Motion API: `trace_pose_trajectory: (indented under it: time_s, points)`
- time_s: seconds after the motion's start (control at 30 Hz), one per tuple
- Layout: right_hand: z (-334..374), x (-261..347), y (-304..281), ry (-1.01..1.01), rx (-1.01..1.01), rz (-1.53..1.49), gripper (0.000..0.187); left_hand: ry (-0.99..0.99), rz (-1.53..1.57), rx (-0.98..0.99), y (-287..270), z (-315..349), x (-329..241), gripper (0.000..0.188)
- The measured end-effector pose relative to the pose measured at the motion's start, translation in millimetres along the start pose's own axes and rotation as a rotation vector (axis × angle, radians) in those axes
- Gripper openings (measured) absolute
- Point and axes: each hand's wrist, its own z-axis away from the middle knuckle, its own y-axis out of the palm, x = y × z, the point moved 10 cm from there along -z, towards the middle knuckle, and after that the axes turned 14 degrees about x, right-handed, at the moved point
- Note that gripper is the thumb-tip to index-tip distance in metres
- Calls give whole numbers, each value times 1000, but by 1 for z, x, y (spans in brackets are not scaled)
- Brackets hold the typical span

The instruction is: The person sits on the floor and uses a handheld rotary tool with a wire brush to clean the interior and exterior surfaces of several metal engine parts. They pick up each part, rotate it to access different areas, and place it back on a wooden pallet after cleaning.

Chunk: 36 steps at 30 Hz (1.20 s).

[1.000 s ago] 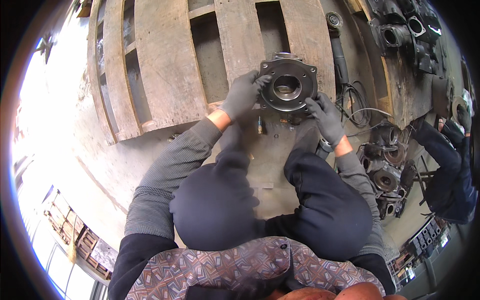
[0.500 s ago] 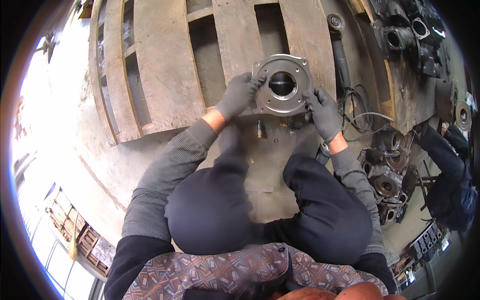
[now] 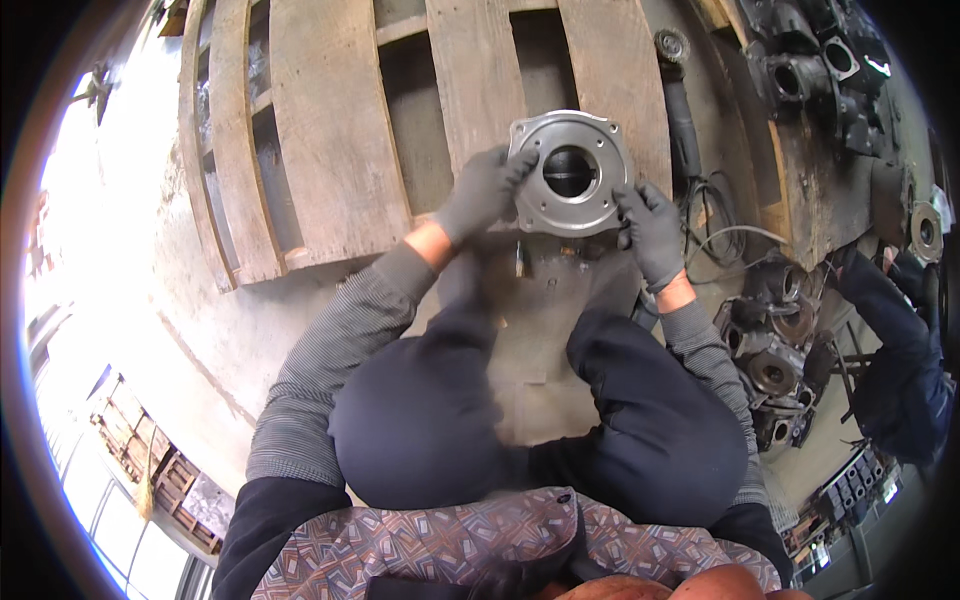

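Between my gloved hands is a grey metal flange (image 3: 572, 212), roughly square with rounded corners, several bolt holes and a large round opening in the middle. It is at the near edge of a wooden pallet (image 3: 335, 130). My left hand (image 3: 484, 192) grips its left side, fingers closed over the rim. At the lower right rim my right hand (image 3: 652, 230) has its fingers curled against the edge. The undersides of the flange and the fingertips beneath it are hidden.
An angle grinder (image 3: 680, 110) with a cable (image 3: 725, 215) lies right of the flange. Metal castings (image 3: 775, 370) are piled on the floor at the right, more castings (image 3: 800, 75) at the far right. Another person's dark-clothed leg (image 3: 885, 310) shows at the right edge.
The flange has shifted and turned slightly, a little to the right and nearer to me. Both hands moved with it and keep their hold.
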Motion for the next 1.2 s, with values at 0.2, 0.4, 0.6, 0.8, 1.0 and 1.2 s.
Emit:
trace_pose_trajectory:
  time_s: [0.2, 0.4, 0.6, 0.8, 1.0, 1.2]
  points:
    - [13, -13, -1, 71, 1, 24, 24, 96, -177, 23, 12, 0, 9, 54]
    - [5, -16, -7, -48, 23, 45, 23, 127, -29, 9, 14, 2, 14, 57]
    - [1, -29, -10, -5, 76, 30, 18, 21, -78, 73, 14, -5, 23, 52]
    - [-26, 15, -124, -217, -265, 231, 24, 154, -6, 56, -16, 0, 12, 52]
    - [-132, 18, -188, 85, -327, 1138, 69, -42, 60, 9, -30, 16, 9, 57]
    - [-159, -12, -198, 157, -256, 1008, 76, -33, 102, 36, -31, 6, 10, 56]
